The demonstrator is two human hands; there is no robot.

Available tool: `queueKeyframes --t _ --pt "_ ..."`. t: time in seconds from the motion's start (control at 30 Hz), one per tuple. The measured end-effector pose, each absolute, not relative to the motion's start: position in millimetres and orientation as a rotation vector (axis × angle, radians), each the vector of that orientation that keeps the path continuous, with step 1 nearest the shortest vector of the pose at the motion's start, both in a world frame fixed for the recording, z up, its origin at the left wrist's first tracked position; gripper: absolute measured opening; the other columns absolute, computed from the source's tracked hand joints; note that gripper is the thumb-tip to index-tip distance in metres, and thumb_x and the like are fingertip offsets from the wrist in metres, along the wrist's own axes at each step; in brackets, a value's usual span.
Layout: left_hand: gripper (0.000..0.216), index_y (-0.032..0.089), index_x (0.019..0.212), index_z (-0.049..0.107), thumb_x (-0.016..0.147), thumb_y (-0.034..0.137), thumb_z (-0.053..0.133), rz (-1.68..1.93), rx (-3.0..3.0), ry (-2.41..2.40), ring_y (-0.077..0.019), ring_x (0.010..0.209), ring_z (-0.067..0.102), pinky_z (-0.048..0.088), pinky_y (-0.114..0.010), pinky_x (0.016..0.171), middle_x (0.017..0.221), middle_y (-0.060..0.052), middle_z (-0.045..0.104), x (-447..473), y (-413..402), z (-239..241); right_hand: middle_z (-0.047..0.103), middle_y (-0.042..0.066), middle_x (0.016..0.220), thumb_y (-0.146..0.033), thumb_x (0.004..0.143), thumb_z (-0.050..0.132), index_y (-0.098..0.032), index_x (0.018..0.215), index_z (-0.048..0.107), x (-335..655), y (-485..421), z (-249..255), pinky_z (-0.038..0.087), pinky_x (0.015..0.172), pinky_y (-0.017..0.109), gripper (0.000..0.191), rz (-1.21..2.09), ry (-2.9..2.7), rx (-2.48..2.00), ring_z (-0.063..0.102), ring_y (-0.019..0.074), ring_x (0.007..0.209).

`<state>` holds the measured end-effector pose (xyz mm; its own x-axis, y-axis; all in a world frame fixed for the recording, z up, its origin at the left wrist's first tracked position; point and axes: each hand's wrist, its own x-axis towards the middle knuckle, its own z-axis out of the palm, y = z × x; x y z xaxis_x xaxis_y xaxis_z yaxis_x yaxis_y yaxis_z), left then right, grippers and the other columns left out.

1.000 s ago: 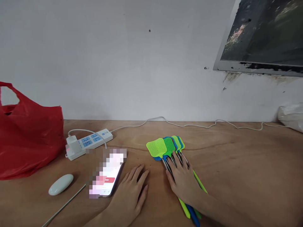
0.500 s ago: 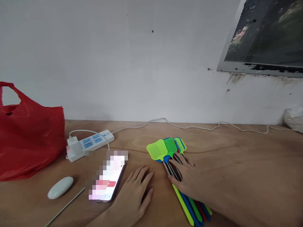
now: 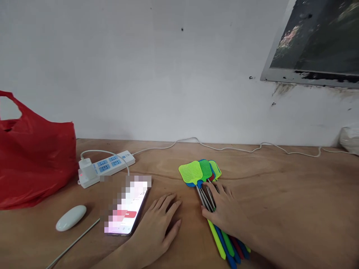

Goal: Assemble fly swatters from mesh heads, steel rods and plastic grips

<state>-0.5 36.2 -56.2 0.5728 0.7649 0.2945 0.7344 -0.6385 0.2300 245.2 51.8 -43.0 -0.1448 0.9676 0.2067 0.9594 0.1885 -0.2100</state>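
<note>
Several fly swatters (image 3: 190, 173) in yellow-green, green, blue and red lie bundled on the wooden table, mesh heads away from me and plastic handles toward me. Over their metal shafts my right hand (image 3: 226, 209) is curled, thumb on the left side and fingers across the top, gripping the bundle. Part of the shafts and handles is hidden under that hand. My left hand (image 3: 157, 226) rests on the table with fingers stretched out, holding nothing. Just left of it lies a lit phone (image 3: 137, 205), partly blurred.
A white power strip (image 3: 112, 166) with a plugged-in charger (image 3: 86, 170) sits at back left, its cord running along the wall. A red plastic bag (image 3: 39, 160) stands at far left. Nearer are a white oval object (image 3: 71, 218) and a thin cable (image 3: 75, 242).
My right hand has drawn the fly swatters closer together, the heads shifting slightly right and overlapping more. My left hand stays in place. The view has tilted a little.
</note>
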Motion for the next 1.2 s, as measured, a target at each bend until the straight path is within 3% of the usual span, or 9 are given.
queueKeyframes --t 0.47,0.7,0.83,1.0,1.1,1.2 --pt "0.042 0.019 0.138 0.057 0.098 0.028 0.051 0.555 2.731 1.272 -0.0349 0.129 0.057 0.051 -0.055 0.104 0.144 -0.016 0.058 -1.9 35.3 -52.4 0.057 0.017 0.139 -0.029 0.088 0.055 -0.021 0.149 0.048 241.5 69.5 -42.8 0.04 0.099 0.054 0.062 0.059 -2.145 -1.902 0.054 0.0406 0.122" --pt "0.044 0.021 0.141 0.054 0.098 0.028 0.053 0.594 2.728 1.268 -0.0338 0.13 0.055 0.05 -0.053 0.106 0.146 -0.014 0.056 -5.0 36.8 -61.1 0.06 0.011 0.139 -0.042 0.097 0.047 -0.031 0.142 0.054 250.9 65.8 -58.2 0.042 0.1 0.055 0.047 0.039 -2.117 -1.771 0.054 0.0376 0.124" --pt "0.046 0.023 0.143 0.052 0.097 0.027 0.054 0.634 2.723 1.255 -0.0331 0.131 0.054 0.05 -0.052 0.107 0.147 -0.012 0.055 -6.9 38.5 -66.7 0.06 0.01 0.137 -0.044 0.101 0.038 -0.03 0.138 0.056 262.6 71.8 -59.9 0.043 0.097 0.049 0.043 0.083 -2.044 -1.71 0.06 0.0336 0.117" --pt "0.043 0.02 0.139 0.054 0.097 0.026 0.054 0.582 2.707 1.25 -0.0339 0.13 0.054 0.049 -0.053 0.107 0.144 -0.013 0.057 -5.6 37.4 -57.6 0.07 0.012 0.107 -0.025 0.095 0.042 -0.02 0.117 0.062 291.7 93.7 -59.8 0.045 0.081 0.036 0.03 0.101 -1.935 -1.802 0.066 0.0275 0.097" --pt "0.045 0.018 0.141 0.051 0.096 0.025 0.054 0.586 2.682 1.257 -0.0338 0.13 0.054 0.049 -0.053 0.107 0.144 -0.015 0.057 -4.0 35.8 -54.7 0.069 0.007 0.088 -0.022 0.088 0.052 -0.021 0.103 0.064 304.5 101.6 -64.9 0.042 0.073 0.032 0.019 0.119 -1.912 -1.862 0.065 0.025 0.083" --pt "0.048 0.015 0.143 0.047 0.097 0.025 0.052 0.574 2.665 1.269 -0.0334 0.131 0.054 0.049 -0.053 0.107 0.143 -0.017 0.057 -2.8 35.1 -55.6 0.066 0.002 0.075 -0.022 0.084 0.058 -0.022 0.103 0.064 311.0 105.2 -70.3 0.039 0.067 0.03 0.02 0.163 -1.91 -1.893 0.063 0.023 0.074"
